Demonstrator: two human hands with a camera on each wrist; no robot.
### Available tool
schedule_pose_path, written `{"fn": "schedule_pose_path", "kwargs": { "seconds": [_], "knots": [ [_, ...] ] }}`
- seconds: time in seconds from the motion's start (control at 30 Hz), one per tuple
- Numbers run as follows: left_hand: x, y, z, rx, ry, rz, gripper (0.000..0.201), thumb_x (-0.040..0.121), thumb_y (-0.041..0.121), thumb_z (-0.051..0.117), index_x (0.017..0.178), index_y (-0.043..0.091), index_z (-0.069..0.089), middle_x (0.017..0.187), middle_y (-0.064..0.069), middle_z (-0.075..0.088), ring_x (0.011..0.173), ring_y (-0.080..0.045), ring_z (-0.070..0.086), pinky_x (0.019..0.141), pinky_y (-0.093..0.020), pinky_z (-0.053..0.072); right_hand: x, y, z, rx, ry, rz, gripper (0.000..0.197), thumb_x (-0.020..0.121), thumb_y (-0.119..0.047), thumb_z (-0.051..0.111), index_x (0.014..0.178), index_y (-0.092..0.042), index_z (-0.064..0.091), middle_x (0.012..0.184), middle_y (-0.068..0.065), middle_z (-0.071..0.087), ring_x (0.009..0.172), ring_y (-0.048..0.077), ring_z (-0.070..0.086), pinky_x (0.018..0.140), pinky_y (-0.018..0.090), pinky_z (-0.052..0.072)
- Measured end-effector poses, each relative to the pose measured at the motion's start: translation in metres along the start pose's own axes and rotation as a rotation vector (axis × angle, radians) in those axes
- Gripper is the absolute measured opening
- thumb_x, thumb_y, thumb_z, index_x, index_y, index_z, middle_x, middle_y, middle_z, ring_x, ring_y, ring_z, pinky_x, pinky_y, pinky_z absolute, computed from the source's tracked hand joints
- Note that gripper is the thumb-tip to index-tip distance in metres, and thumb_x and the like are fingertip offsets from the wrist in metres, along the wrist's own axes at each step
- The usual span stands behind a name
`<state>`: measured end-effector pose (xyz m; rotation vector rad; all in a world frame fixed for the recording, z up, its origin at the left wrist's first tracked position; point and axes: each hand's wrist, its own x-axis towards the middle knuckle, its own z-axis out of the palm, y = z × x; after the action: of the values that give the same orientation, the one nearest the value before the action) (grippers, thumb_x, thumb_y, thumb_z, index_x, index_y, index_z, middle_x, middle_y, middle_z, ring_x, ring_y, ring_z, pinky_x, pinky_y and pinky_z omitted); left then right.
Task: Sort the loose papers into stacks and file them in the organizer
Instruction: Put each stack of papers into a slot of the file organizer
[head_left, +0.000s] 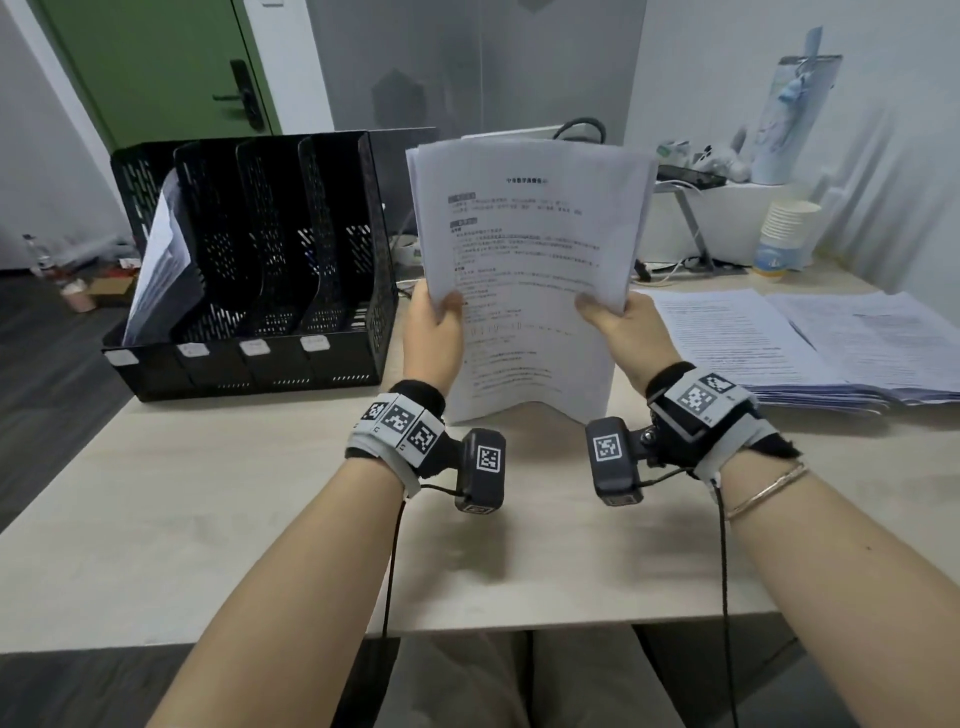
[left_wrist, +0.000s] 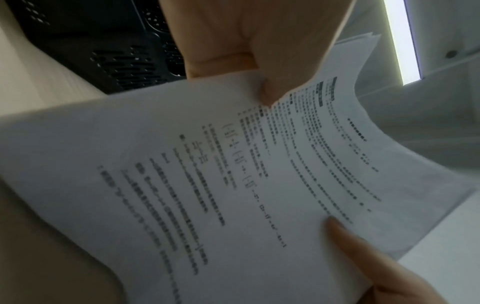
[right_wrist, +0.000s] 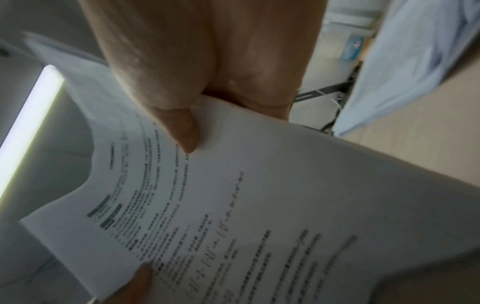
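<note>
Printed lines and fraction formulas are seen on the white paper stack (head_left: 530, 270), but no wording can be read.

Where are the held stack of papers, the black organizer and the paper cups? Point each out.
held stack of papers (head_left: 530, 249): head view, middle of the printed top sheet.
black organizer (head_left: 280, 364): head view, front wall below the slots.
paper cups (head_left: 784, 234): head view, side of the stack.
</note>
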<state>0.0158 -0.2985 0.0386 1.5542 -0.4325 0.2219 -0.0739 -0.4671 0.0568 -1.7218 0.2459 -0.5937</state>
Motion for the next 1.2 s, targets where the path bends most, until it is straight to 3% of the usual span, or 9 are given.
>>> {"fn": "schedule_pose_path", "kwargs": {
  "seconds": [0.17,0.27,0.33,0.43,0.63,0.73,0.93,1.1,1.2],
  "knots": [
    [-0.001,0.009,0.0,-0.038,0.037,0.028,0.02,0.094,0.018,0.055,0.107,0.012,0.041,0.096,0.011,0.057,0.088,-0.001,0.058,0.074,-0.019,0.051,-0.002,-0.009,-0.001,0.021,-0.079,-0.048,0.025,0.086,-0.008,0.064,0.112,-0.007,0.061,0.102,0.001,0.067,0.087,0.008,0.065,0.079,0.02,0.053],
    [-0.007,-0.003,0.002,-0.026,0.014,-0.053,0.023,0.094,0.02,0.055,0.112,0.011,0.043,0.099,0.01,0.057,0.095,-0.01,0.059,0.084,-0.033,0.051,-0.008,0.004,0.003,-0.11,-0.123,0.041,0.026,0.087,-0.008,0.063,0.113,-0.003,0.063,0.11,0.012,0.066,0.099,0.02,0.062,0.084,0.025,0.05],
    [-0.008,-0.006,0.002,0.012,0.022,-0.05,0.016,0.096,0.017,0.051,0.11,0.014,0.046,0.097,0.011,0.058,0.096,-0.013,0.06,0.086,-0.037,0.052,-0.009,0.006,0.003,-0.113,-0.065,0.046,0.015,0.09,-0.009,0.059,0.104,-0.007,0.064,0.099,0.01,0.065,0.093,0.019,0.062,0.071,0.02,0.048],
    [-0.009,0.004,-0.002,0.011,0.058,0.011,0.01,0.096,0.013,0.05,0.103,0.012,0.043,0.092,0.012,0.055,0.085,0.0,0.057,0.07,-0.014,0.051,-0.005,-0.004,-0.001,-0.053,-0.018,-0.016,0.013,0.087,-0.009,0.063,0.099,-0.013,0.063,0.089,-0.003,0.064,0.076,0.001,0.061,0.063,0.013,0.048],
    [-0.017,-0.012,-0.004,0.068,0.0,-0.047,0.016,0.093,0.012,0.054,0.107,0.012,0.046,0.093,0.013,0.056,0.086,-0.002,0.057,0.072,-0.019,0.048,-0.003,0.001,-0.003,0.018,0.042,0.012,0.015,0.085,-0.011,0.065,0.099,-0.017,0.064,0.097,0.0,0.068,0.089,0.017,0.066,0.084,0.032,0.053],
    [-0.022,-0.017,-0.005,0.093,0.019,-0.027,0.016,0.094,0.007,0.049,0.11,0.007,0.051,0.093,0.012,0.058,0.091,-0.008,0.058,0.079,-0.027,0.05,-0.01,0.011,-0.002,-0.036,-0.002,0.036,0.014,0.086,-0.008,0.064,0.098,-0.014,0.063,0.099,0.006,0.066,0.085,0.015,0.063,0.079,0.028,0.051],
    [-0.018,-0.003,-0.006,0.055,0.05,0.058,0.023,0.09,0.008,0.057,0.111,0.01,0.049,0.094,0.016,0.055,0.087,0.006,0.056,0.069,-0.007,0.047,-0.003,-0.002,-0.004,-0.02,-0.003,-0.012,0.023,0.081,-0.011,0.071,0.103,-0.011,0.065,0.097,0.002,0.068,0.089,0.014,0.065,0.081,0.029,0.052],
    [-0.023,-0.019,-0.01,0.078,0.002,-0.038,0.034,0.084,0.007,0.064,0.111,0.011,0.044,0.109,0.0,0.059,0.099,-0.01,0.059,0.075,-0.016,0.048,-0.005,-0.003,-0.007,0.039,0.076,-0.051,0.021,0.081,-0.012,0.071,0.1,-0.012,0.066,0.097,0.001,0.07,0.088,0.014,0.067,0.082,0.031,0.054],
    [-0.025,-0.019,-0.007,0.173,0.007,-0.036,0.022,0.085,0.001,0.056,0.102,0.009,0.045,0.094,0.004,0.057,0.091,-0.014,0.056,0.073,-0.024,0.047,-0.006,0.0,-0.01,-0.022,0.063,-0.034,0.007,0.083,-0.016,0.07,0.088,-0.02,0.067,0.089,-0.002,0.07,0.088,0.018,0.067,0.087,0.042,0.053]
  ]
}}
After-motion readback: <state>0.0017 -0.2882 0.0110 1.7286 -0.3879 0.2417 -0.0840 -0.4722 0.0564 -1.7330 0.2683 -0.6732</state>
